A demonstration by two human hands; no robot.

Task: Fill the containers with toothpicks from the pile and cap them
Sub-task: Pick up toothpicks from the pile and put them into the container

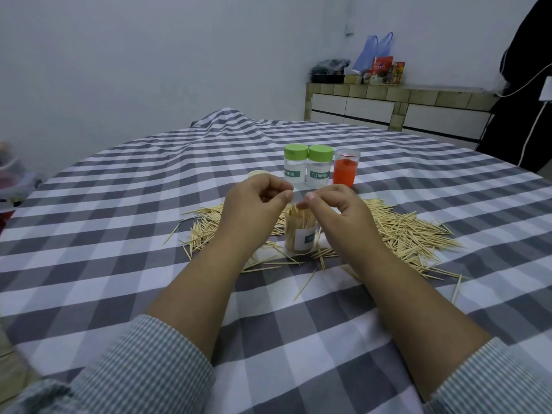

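Note:
An open clear container (299,234) packed with toothpicks stands upright in the middle of the checked cloth, inside a scattered pile of toothpicks (409,234). My left hand (254,204) hovers over its mouth and pinches a toothpick between thumb and forefinger, its tip among the sticks in the container. My right hand (331,207) is beside it with curled fingers, thumb and forefinger pressed at the rim; what it holds is unclear. Behind stand two green-capped containers (307,168) labelled TOOTHPICK and a red container (345,170). A loose pale cap (258,174) lies left of them.
The grey and white checked cloth (119,234) covers the whole surface and bunches up at the far side. Stray toothpicks (304,285) lie towards me. A low cabinet (388,109) with bags and boxes stands at the back right; dark clothing hangs at the right edge.

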